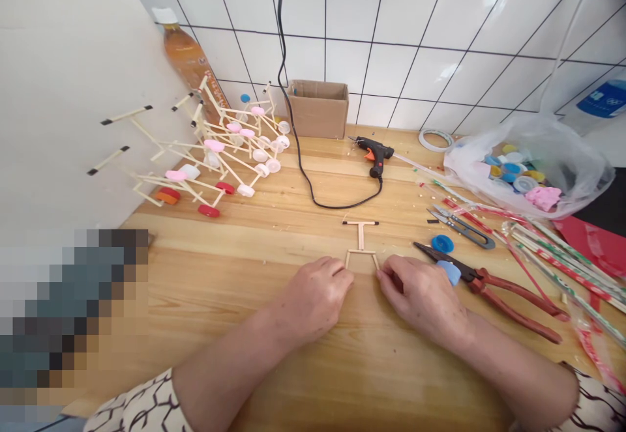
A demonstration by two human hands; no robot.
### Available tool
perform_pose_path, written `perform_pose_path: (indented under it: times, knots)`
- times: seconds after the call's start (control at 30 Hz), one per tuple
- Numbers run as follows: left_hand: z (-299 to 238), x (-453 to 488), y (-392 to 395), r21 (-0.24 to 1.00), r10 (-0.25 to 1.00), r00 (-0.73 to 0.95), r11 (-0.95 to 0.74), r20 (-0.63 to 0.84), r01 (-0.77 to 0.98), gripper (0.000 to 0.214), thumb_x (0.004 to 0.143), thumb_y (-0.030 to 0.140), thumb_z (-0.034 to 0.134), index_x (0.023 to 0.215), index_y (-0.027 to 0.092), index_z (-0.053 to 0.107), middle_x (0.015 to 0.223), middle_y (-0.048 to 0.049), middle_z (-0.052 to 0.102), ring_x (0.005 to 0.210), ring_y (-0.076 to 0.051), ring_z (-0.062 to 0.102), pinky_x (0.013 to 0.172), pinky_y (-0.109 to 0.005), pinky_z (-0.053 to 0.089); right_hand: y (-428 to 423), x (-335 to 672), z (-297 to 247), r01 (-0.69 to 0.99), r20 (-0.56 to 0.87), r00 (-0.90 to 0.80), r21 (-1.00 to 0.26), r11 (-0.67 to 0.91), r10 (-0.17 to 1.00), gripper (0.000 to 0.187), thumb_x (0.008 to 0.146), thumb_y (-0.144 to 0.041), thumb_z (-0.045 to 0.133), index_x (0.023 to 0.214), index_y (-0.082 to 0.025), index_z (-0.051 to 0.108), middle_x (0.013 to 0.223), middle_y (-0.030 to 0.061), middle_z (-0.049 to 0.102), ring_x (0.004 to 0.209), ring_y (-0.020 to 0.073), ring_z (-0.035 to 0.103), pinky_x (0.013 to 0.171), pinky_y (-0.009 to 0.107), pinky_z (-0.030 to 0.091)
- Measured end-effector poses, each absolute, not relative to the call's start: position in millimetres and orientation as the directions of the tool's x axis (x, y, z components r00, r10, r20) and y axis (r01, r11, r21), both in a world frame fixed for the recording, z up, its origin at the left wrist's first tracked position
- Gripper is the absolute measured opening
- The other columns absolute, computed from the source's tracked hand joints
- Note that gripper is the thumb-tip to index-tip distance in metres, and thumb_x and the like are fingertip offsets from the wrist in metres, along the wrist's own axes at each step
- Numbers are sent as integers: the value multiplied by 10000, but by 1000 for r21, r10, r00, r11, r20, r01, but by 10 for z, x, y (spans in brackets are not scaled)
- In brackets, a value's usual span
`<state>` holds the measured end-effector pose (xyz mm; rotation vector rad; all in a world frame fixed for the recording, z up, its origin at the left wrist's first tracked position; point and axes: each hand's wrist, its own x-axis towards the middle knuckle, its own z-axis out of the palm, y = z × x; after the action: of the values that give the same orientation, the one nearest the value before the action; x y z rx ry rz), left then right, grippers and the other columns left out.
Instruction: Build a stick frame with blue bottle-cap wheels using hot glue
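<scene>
A small frame of wooden sticks [362,251] lies on the wooden table between my hands. Its T-shaped upper part ends in a crossbar with black tips, and two short legs spread downward from its lower bar. My left hand [315,295] is closed at the end of the left leg. Thumb and fingers of my right hand [423,292] pinch at the end of the right leg. Beside my right hand lie long-nose pliers [482,277] with reddish handles, a blue bottle cap [443,244] and a light-blue cap [448,272].
Several stick-built models with cap wheels [215,146] stand at the left by a drink bottle [188,54]. A hot glue gun [374,153] and cardboard box [317,111] are behind. Rightward lie thread snips [464,225], tape [437,140], a bag of caps [533,165] and wrapped sticks [567,259].
</scene>
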<state>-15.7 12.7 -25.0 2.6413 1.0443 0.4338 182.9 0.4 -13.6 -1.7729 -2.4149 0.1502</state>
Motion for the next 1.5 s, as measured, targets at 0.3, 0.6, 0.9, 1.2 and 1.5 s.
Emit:
perform_pose_path:
  times: [0.3,0.6,0.9,1.2,1.5]
  knots:
    - [-283,-158,132,369,691,690,-712,214,598,197,865,91,442,754,139,598,735,-42,567,724,-160,530,688,-270,466,7,1821,-133,952,34,-269,-145,271,963,207,839,-254,468,660,-181,543,574,16,642,526,168,609,496,263,259]
    - [-237,-151,135,401,708,642,-701,295,590,190,867,112,444,754,140,593,736,-42,589,718,-160,541,675,-274,463,-2,1812,-121,956,36,-263,-126,265,964,225,835,-259,468,632,-186,530,564,16,644,516,160,604,489,266,240]
    - [-204,-152,166,418,810,534,-584,243,696,152,839,130,489,740,144,604,726,-38,594,705,-164,552,646,-278,442,11,1806,-122,953,34,-264,-142,266,964,224,838,-255,462,638,-184,535,567,14,644,518,152,600,490,257,241]
    - [-219,-139,156,416,811,536,-582,235,699,172,857,138,464,758,149,604,735,-36,598,711,-161,553,660,-277,450,9,1795,-105,956,19,-253,-149,253,967,237,845,-257,439,644,-183,541,573,20,648,517,148,593,497,258,232]
    - [-208,-140,154,425,805,550,-587,221,689,168,857,137,466,761,146,603,743,-36,593,719,-160,548,664,-278,449,11,1797,-110,960,8,-244,-142,243,970,226,841,-260,452,648,-182,539,577,20,651,517,154,594,496,256,223]
